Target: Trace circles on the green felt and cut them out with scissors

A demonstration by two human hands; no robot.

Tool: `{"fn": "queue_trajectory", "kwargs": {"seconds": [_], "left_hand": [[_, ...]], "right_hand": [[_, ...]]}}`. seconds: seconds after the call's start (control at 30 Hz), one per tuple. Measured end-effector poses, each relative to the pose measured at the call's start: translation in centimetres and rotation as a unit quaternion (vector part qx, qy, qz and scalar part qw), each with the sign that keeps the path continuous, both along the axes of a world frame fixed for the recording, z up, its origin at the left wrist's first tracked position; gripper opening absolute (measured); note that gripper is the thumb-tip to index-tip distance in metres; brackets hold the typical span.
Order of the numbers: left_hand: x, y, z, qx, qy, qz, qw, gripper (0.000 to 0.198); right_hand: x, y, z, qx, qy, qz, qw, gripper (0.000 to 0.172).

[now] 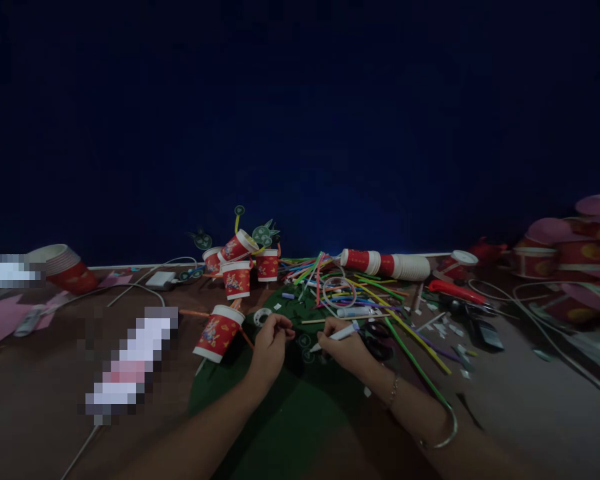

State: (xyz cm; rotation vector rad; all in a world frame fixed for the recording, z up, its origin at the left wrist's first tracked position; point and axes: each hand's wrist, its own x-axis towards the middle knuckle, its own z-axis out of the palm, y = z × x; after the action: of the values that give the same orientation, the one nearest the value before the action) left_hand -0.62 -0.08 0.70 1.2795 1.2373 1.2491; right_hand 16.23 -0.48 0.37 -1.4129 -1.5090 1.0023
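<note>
My right hand [344,345] grips a white marker [347,331] with a purple end, its tip pointing left and down. Under that tip lie small dark green round cut-outs [305,343] with pale outlines. My left hand [274,339] is just left of them, thumb and fingers curled together; whatever they pinch, if anything, is too small to see. Both hands are above a green sheet [267,420]. Left of my left hand, a red paper cup [217,333] with a white rim leans upside down, pipe cleaners attached. Near my fingers sits a roll of tape [263,317].
Behind stand joined red cups [237,280] with green cut-outs. Colourful pipe cleaners [380,300] spread to the right, below a lying cup stack [385,264]. Scissors [377,331], a red-handled tool [460,291] and paper scraps lie right. A blurred-out phone-like object [133,363] with a cable lies left.
</note>
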Motion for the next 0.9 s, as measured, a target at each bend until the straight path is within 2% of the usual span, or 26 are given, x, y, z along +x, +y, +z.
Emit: {"fn": "queue_trajectory", "kwargs": {"seconds": [0.9], "left_hand": [[0.03,-0.06,0.18,-0.001,-0.005,0.005,1.000,0.010]], "right_hand": [[0.00,-0.16,0.26,-0.005,0.010,0.025,1.000,0.021]]}}
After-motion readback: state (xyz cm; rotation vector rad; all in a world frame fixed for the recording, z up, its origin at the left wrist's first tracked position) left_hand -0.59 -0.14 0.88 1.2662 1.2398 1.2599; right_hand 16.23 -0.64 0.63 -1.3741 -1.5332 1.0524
